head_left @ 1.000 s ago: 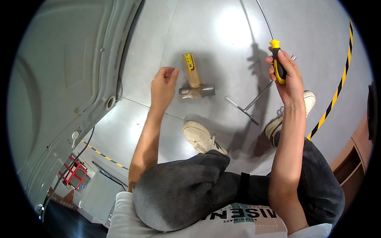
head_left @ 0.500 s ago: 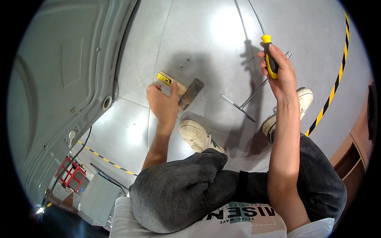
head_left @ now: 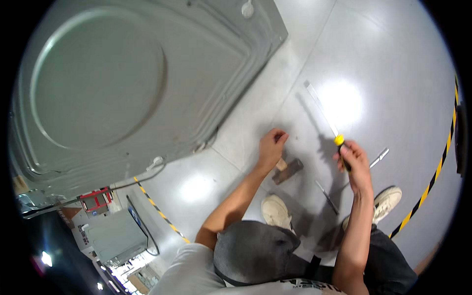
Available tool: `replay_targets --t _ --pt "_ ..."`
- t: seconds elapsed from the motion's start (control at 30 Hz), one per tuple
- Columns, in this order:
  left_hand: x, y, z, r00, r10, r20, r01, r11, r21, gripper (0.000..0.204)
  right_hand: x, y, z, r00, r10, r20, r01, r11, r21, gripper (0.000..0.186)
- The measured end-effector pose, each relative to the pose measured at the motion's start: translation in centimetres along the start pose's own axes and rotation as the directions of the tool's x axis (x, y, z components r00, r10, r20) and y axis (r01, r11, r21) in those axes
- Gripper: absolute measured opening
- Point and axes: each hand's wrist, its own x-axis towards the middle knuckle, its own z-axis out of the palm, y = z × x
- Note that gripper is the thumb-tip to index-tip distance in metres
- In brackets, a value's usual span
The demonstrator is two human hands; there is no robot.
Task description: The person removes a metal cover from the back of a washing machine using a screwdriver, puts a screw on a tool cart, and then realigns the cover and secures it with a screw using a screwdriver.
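My right hand (head_left: 358,167) is wrapped round the yellow-and-black handle of a long-shafted screwdriver (head_left: 339,139), whose metal shaft points away from me. My left hand (head_left: 271,150) is low over the floor with its fingertips pressed together. Anything between them is too small or hidden to make out. Beneath that hand lies a hammer (head_left: 290,172) with a blocky dark head; the hand covers much of its wooden handle. A tiny metal piece (head_left: 297,137) rests on the floor just right of my left fingertips.
A large grey metal panel (head_left: 196,88) fills the upper left. A T-handled wrench (head_left: 327,196) lies on the floor, partly behind my right hand. Yellow-and-black tape (head_left: 445,167) marks the floor at right. A red frame (head_left: 96,199) and a grey box (head_left: 115,236) stand at lower left.
The view has swung left, bringing more of the panel in. My left hand has moved forward past the hammer's handle and its fingers have pinched together. My right hand still holds the screwdriver.
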Motion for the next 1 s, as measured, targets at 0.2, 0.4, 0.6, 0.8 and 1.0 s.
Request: replay_targets --t 0.2,0.4,0.6,0.8,1.0 --pt "3.5 11.0 -7.9 0.991 -0.103 0.081 0.12 0.457 -0.881 0.013 -1.0 -1.5 3.0 0.974 -0.041 0.224 0.026 0.997 0.072 0.032" --pt "2.7 16.9 -11.1 0.992 0.092 0.084 0.046 0.358 -0.933 0.016 -2.0 -3.9 3.7 0.949 -0.091 0.302 0.05 0.989 0.139 0.033" --pt "2.2 20.1 -11.6 0.989 0.142 0.042 -0.02 0.411 -0.912 0.017 -2.0 -6.3 3.1 0.913 -0.174 0.37 0.122 0.98 0.158 0.034" --pt "1.5 22.5 -11.2 0.99 0.143 -0.014 -0.079 0.457 -0.886 0.018 -1.4 -8.6 3.6 0.898 -0.162 0.41 0.152 0.987 0.057 0.033" --pt "0.2 24.2 -12.2 0.99 0.092 -0.107 -0.14 0.548 -0.825 0.023 -0.6 -10.2 3.6 0.883 -0.171 0.437 0.234 0.968 -0.093 0.032"
